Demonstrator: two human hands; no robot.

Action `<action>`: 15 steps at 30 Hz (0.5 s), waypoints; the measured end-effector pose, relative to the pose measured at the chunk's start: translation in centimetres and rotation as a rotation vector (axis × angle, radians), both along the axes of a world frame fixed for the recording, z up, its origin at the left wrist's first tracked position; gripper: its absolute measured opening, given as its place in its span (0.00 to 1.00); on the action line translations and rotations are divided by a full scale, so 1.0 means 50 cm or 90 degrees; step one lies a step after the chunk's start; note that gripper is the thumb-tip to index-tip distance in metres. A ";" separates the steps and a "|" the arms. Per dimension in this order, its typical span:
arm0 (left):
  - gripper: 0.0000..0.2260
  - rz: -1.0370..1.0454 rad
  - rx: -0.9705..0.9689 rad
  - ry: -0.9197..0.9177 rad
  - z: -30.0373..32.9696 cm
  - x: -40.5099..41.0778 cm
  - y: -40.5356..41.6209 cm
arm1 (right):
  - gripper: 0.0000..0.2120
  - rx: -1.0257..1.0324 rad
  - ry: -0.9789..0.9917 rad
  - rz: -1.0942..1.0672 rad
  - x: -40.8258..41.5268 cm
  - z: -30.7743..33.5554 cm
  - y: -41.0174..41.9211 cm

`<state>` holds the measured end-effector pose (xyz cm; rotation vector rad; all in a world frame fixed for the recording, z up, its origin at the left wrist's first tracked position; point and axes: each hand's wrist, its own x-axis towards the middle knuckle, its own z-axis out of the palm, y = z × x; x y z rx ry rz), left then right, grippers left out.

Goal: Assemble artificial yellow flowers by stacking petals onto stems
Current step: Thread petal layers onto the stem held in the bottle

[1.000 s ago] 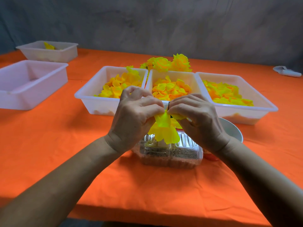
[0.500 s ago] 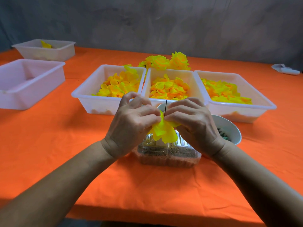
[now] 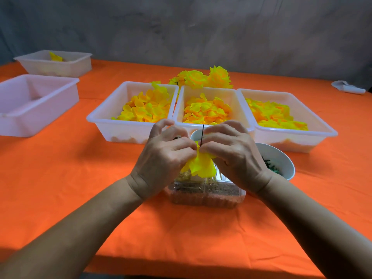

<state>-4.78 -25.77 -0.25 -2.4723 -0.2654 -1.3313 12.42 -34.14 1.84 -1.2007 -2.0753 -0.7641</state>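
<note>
Here my left hand (image 3: 165,156) and right hand (image 3: 231,152) pinch the yellow petals (image 3: 201,166) from both sides around the thin dark stem (image 3: 202,132), which points to twelve o'clock, probably so a layer slides down straight. Petal trays (image 3: 132,125) wait at twelve, within easy reach.

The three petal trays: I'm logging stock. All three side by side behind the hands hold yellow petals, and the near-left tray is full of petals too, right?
Not quite. The head view shows the near-left tray with no petals in it. The three trays behind the hands do hold yellow petals.
</note>
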 end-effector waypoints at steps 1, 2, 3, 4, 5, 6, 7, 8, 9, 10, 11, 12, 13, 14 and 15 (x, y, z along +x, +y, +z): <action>0.11 -0.004 -0.003 0.000 0.000 -0.001 0.002 | 0.18 -0.004 0.001 0.000 0.000 0.001 0.001; 0.11 -0.007 -0.005 0.002 -0.001 -0.003 0.003 | 0.16 -0.005 0.002 -0.001 0.000 0.000 0.000; 0.10 -0.010 -0.006 0.003 -0.002 -0.004 0.003 | 0.15 -0.004 0.003 -0.005 0.001 -0.003 -0.002; 0.10 -0.014 -0.007 0.004 -0.004 -0.005 0.003 | 0.14 -0.005 0.004 -0.006 0.003 -0.006 -0.006; 0.10 -0.017 -0.010 0.004 -0.005 -0.006 0.003 | 0.15 -0.005 0.006 -0.004 0.004 -0.009 -0.009; 0.10 -0.021 -0.012 0.005 -0.006 -0.007 0.004 | 0.15 -0.007 0.005 -0.003 0.005 -0.011 -0.012; 0.10 -0.024 -0.014 0.006 -0.006 -0.008 0.004 | 0.16 -0.010 0.004 -0.003 0.007 -0.013 -0.015; 0.10 -0.027 -0.016 0.007 -0.006 -0.008 0.005 | 0.16 -0.016 0.001 -0.002 0.007 -0.014 -0.016; 0.10 -0.029 -0.018 0.007 -0.007 -0.008 0.006 | 0.15 -0.021 -0.003 -0.002 0.007 -0.015 -0.018; 0.11 -0.031 -0.020 0.007 -0.006 -0.008 0.007 | 0.15 -0.026 -0.006 -0.004 0.007 -0.017 -0.020; 0.12 -0.032 -0.022 0.009 -0.006 -0.007 0.007 | 0.15 -0.031 -0.010 -0.007 0.007 -0.018 -0.021; 0.12 -0.035 -0.023 0.010 -0.004 -0.007 0.006 | 0.14 -0.036 -0.014 -0.012 0.007 -0.019 -0.024; 0.12 -0.041 -0.029 0.017 -0.002 -0.008 0.004 | 0.13 -0.045 -0.015 -0.018 0.007 -0.019 -0.026; 0.10 -0.052 -0.044 0.031 0.001 -0.010 0.003 | 0.10 -0.052 -0.013 -0.025 0.007 -0.019 -0.029; 0.08 -0.069 -0.073 0.050 0.004 -0.012 0.003 | 0.08 -0.057 -0.006 -0.033 0.008 -0.019 -0.031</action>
